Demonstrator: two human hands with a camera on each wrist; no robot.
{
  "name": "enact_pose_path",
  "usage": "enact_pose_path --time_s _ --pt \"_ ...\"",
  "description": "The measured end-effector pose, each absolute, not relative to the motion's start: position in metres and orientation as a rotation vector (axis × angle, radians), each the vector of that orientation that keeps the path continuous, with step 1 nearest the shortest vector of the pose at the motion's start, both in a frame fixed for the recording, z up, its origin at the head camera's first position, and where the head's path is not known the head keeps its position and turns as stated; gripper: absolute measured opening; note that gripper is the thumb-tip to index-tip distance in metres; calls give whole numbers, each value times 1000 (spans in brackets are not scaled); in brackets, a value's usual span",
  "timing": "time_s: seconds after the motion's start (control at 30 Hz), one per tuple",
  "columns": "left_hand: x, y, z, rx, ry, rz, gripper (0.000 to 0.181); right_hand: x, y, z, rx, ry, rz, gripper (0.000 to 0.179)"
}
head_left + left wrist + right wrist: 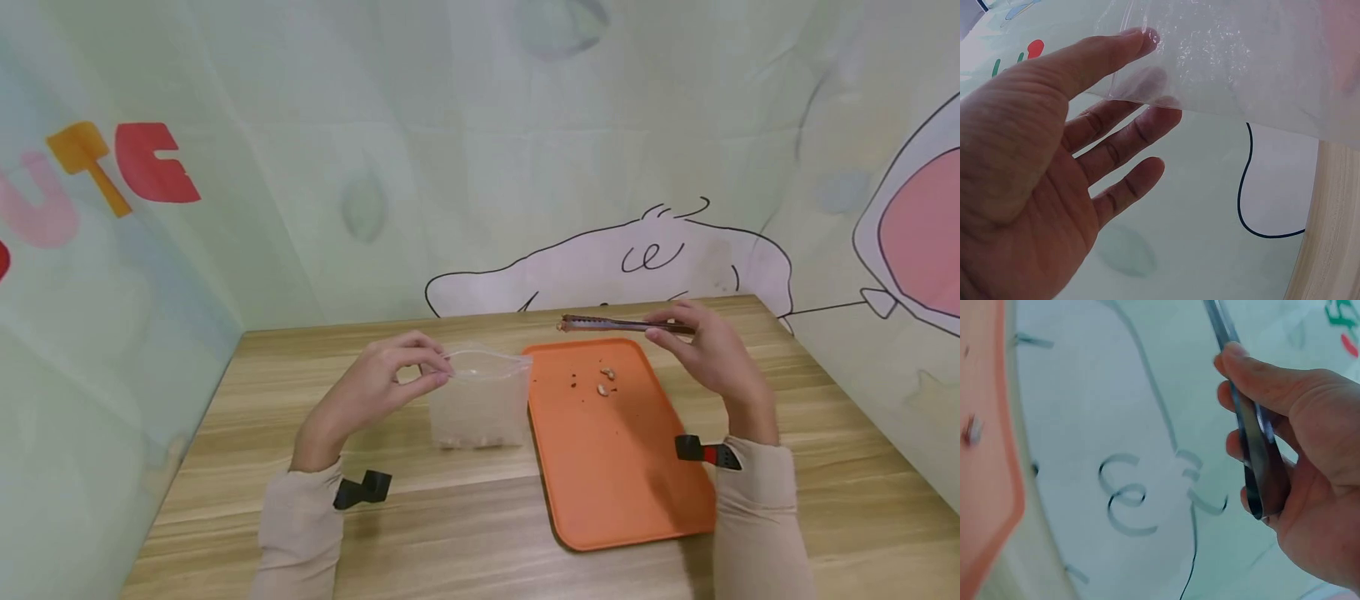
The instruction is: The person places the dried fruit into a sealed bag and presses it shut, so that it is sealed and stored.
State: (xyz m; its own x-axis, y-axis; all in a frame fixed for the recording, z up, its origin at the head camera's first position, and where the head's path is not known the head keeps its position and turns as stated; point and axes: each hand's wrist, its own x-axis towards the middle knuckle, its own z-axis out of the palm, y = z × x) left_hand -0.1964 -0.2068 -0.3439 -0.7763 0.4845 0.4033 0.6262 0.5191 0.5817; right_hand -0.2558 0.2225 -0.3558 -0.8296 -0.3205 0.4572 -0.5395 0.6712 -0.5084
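While the bag [480, 408] sits near the centre of the head view, just beside the left edge of the tray [622, 479], its mouth gapes a little and pale bits [477, 441] lie along its bottom. The left hand [386, 375] pinches the left end of its rim; in the left wrist view the forefinger shows through the film and the other fingers fan out.

At right of centre, the right hand [708, 346] has its grip closed round the tongs [615, 323], which point left above the tray's far edge, with what looks like a small piece [561, 327] at their tip. To do this step well, it seems best to bring the tip over the middle of the mouth, dip it below the rim, then loosen the squeeze. Drawing the near film outward would probably widen the gap; brushing it could fold it shut.

Pale nuts [603, 389] and dark crumbs [573, 385] lie on the tray's upper part. Outward, the bench [450, 533] spans the lower frame and a printed cloth [300, 208] the upper.
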Motion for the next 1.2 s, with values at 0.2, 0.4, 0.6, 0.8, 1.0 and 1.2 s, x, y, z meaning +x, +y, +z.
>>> enact_pose_path --time_s 0.2,0.4,0.6,0.8,1.0,1.2 --pt "-196 -207 -344 -967 -2554 -1093 5 -242 177 -336 866 -2341 935 15" --pt "-196 -207 -343 -969 -2562 -1100 6 -235 146 -337 1045 -2286 935 21" --pt "-196 -208 -344 -967 -2560 -1088 5 -238 160 -340 957 -2363 1017 20" --pt "-196 -210 -344 -977 -2548 -1071 5 -252 201 -348 716 -2530 857 15" --pt "-195 -211 -344 -979 -2547 -1067 5 -265 243 -368 582 -2753 609 16" --pt "-197 -210 -345 -981 -2554 -1070 5 -272 268 -391 533 -2933 593 16"
